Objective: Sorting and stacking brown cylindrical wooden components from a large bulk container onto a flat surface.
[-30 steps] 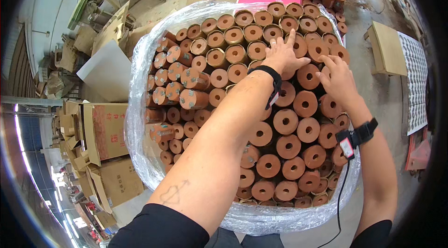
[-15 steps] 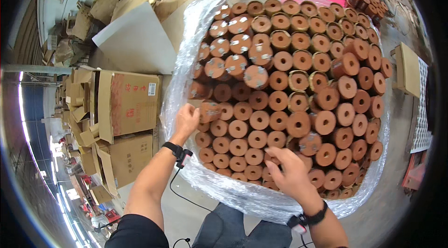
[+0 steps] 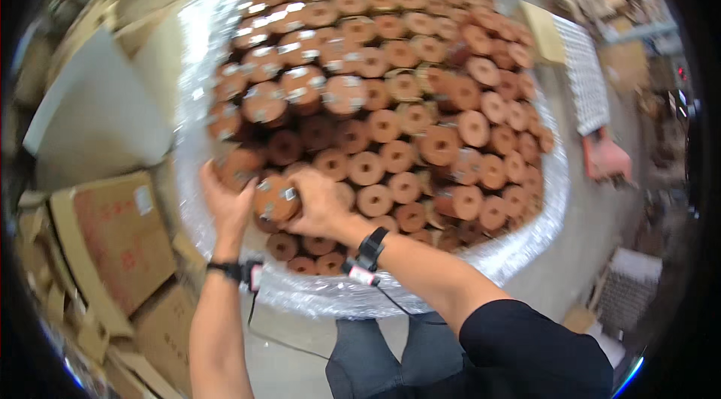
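Observation:
A big clear plastic bag [image 3: 188, 136] holds several brown cylindrical spools stacked on end, their round tops showing. At the near left edge of the pile both my hands close around one brown spool [image 3: 274, 200] with a small shiny label. My left hand [image 3: 225, 200] cups its left side, and my right hand [image 3: 319, 204] grips it from the right and over the top. Both wrists carry black bands, with a thin cable hanging from them. The picture is blurred by motion.
Cardboard boxes [image 3: 113, 241] stand on the floor to my left, with a grey flat sheet [image 3: 98, 121] behind them. At the right lie a white gridded tray [image 3: 589, 80] and another person's hand [image 3: 604, 158]. Grey floor shows below the bag.
My right hand has swung left from the pile's near edge onto the spool by my left hand. Both hands now hold that one spool. The view has shifted and blurred.

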### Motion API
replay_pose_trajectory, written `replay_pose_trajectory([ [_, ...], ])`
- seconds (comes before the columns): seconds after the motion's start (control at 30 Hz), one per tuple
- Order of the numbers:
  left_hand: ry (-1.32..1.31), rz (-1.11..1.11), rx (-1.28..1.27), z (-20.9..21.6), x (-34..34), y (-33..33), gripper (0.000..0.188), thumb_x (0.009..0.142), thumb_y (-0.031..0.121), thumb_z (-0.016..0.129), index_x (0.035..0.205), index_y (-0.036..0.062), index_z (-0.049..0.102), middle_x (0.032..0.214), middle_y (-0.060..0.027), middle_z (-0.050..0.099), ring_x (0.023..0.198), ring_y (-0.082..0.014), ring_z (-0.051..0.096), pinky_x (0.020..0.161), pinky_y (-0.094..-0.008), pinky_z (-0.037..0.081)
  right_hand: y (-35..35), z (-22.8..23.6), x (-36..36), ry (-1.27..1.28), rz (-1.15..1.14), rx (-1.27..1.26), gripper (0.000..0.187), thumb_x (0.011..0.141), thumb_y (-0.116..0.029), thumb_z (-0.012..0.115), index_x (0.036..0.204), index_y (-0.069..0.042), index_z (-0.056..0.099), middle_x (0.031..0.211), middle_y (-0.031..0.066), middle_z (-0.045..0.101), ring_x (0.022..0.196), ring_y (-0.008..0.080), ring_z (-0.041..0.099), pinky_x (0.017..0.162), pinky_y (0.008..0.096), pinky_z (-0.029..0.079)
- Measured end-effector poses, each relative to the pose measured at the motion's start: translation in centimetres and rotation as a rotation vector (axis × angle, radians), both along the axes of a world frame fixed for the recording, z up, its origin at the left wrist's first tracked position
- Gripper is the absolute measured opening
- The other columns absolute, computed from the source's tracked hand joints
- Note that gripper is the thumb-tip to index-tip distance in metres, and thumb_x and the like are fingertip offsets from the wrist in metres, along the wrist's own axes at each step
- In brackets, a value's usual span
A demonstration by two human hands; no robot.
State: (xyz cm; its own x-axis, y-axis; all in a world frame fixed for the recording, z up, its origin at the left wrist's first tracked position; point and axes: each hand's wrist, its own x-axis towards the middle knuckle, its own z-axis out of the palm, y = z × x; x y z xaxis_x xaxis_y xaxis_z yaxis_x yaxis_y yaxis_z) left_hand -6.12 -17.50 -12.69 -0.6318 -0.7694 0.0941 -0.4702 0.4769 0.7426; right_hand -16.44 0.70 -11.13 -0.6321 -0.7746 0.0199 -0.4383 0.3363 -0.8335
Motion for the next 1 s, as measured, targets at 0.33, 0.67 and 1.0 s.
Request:
replay_pose_trajectory([
  [0.33,0.159,0.303,1.336,8.5,6.2,15.0,0.055,0.086,0.013,0.073,0.129,0.0093,0.039,0.119,-0.0109,0.052,0.107,-0.0203,0.057,0.085,-0.0344,0.053,25.3,13.9,-0.5,-0.242,-0.486,0.119,0.079,0.071,-0.034,0.089,0.127,-0.001,0.044,0.119,0.0135,0.047,0.112,0.0228,0.051,0.096,0.0366,0.043],
  [0.67,-0.081,-0.141,1.215,13.8,-17.8,16.9,0.068,0.087,0.025,0.068,0.14,0.0033,0.031,0.123,-0.0165,0.054,0.102,-0.0243,0.064,0.074,-0.0353,0.061,34.1,20.2,-21.4,0.017,-0.689,0.025,0.063,0.07,-0.015,0.085,0.123,-0.007,0.051,0.113,0.0111,0.048,0.106,0.0241,0.055,0.091,0.0361,0.048],
  [1.0,-0.345,-0.335,-0.104,10.5,-46.6,19.3,0.056,0.072,0.05,0.072,0.103,0.0041,0.068,0.095,-0.017,0.072,0.087,-0.0347,0.068,0.08,-0.0457,0.054,35.9,16.7,-44.3,0.409,-0.561,-0.047,0.068,0.07,-0.024,0.085,0.129,-0.012,0.054,0.115,0.014,0.057,0.107,0.0297,0.059,0.094,0.0395,0.049],
])
